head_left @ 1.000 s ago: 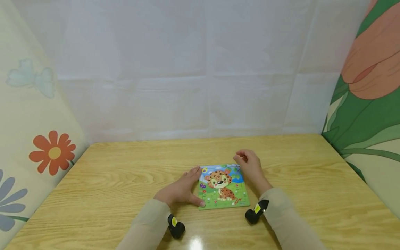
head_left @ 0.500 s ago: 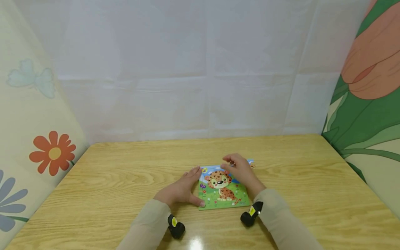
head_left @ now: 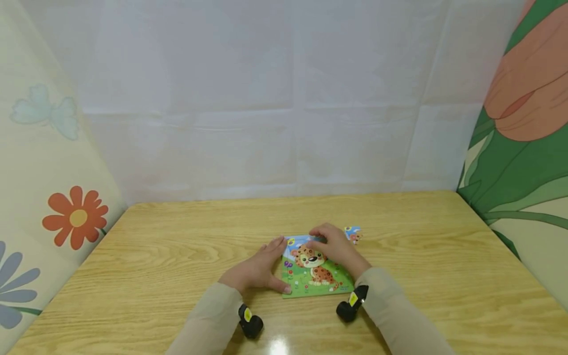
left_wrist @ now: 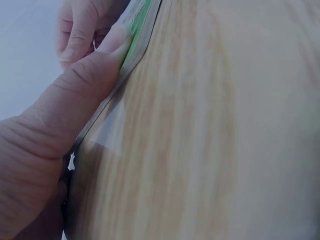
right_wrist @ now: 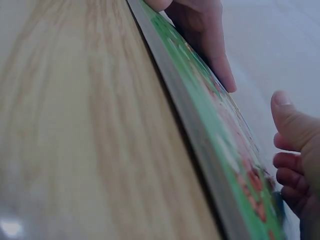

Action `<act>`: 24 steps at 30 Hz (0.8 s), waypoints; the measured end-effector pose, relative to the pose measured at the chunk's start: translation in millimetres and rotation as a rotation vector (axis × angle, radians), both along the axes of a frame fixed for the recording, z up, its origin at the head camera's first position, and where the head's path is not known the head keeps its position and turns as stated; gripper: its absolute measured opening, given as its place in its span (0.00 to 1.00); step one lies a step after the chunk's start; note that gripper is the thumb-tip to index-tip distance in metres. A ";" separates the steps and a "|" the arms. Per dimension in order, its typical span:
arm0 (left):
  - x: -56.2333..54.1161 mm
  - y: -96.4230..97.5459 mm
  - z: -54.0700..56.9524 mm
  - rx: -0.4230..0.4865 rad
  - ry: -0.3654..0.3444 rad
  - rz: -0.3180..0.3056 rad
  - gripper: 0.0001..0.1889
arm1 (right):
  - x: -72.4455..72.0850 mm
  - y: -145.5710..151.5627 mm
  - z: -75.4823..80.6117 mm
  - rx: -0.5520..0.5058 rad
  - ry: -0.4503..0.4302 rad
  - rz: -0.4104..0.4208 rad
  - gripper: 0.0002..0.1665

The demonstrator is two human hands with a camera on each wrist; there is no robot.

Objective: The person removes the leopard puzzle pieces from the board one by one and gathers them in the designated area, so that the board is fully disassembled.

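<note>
Picture board (head_left: 312, 271) lies on the counter (head_left: 146, 276). Left hand (head_left: 256, 269), thumb spread from fingers, touches its left edge; right hand (head_left: 336, 245), digits apart, arches over its far right.

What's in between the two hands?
A picture board with a spotted animal on it. The head view shows it: the left hand touches its left side, and the right hand covers part of its upper right.

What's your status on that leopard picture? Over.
Left hand on left edge of picture board. Right hand above it, hold unclear, hiding far-right corner. Small picture piece beyond.
</note>
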State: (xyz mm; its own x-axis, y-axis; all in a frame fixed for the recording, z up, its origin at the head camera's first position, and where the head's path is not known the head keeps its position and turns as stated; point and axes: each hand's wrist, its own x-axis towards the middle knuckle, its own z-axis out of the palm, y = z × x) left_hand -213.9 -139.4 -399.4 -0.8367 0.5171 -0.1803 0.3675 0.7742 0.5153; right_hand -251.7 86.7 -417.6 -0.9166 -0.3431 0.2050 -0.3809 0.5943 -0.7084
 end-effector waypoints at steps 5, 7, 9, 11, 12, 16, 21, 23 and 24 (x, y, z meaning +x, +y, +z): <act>0.9 -0.3 0.8 0.006 0.009 -0.013 0.60 | -0.2 -1.1 -3.4 -0.003 -0.016 0.007 0.18; 0.9 -0.7 0.7 0.009 0.010 -0.015 0.61 | -0.2 -1.9 -3.5 -0.007 -0.031 0.005 0.18; 0.6 -1.2 0.7 0.014 0.009 -0.014 0.60 | -0.6 -2.3 -3.5 0.001 -0.033 0.005 0.18; 0.3 -1.7 0.3 0.014 0.012 -0.011 0.60 | -0.4 -2.3 -2.8 0.017 -0.024 0.013 0.19; 0.2 -1.8 0.1 0.015 0.013 -0.010 0.60 | -0.4 -2.3 -2.5 0.026 -0.019 0.018 0.20; -0.2 -2.1 -0.9 0.013 0.018 -0.008 0.60 | 0.6 -2.2 -0.9 0.066 -0.016 0.043 0.20; -0.1 -1.3 -1.4 0.014 0.019 -0.010 0.61 | -0.8 -4.0 1.0 0.102 -0.058 0.038 0.18; 0.2 -1.0 -1.0 0.016 0.016 -0.007 0.61 | -1.9 -5.6 2.7 0.111 -0.084 0.024 0.19; 0.3 -0.9 -0.5 0.017 0.015 -0.004 0.61 | -2.2 -6.6 4.2 0.112 -0.099 0.016 0.19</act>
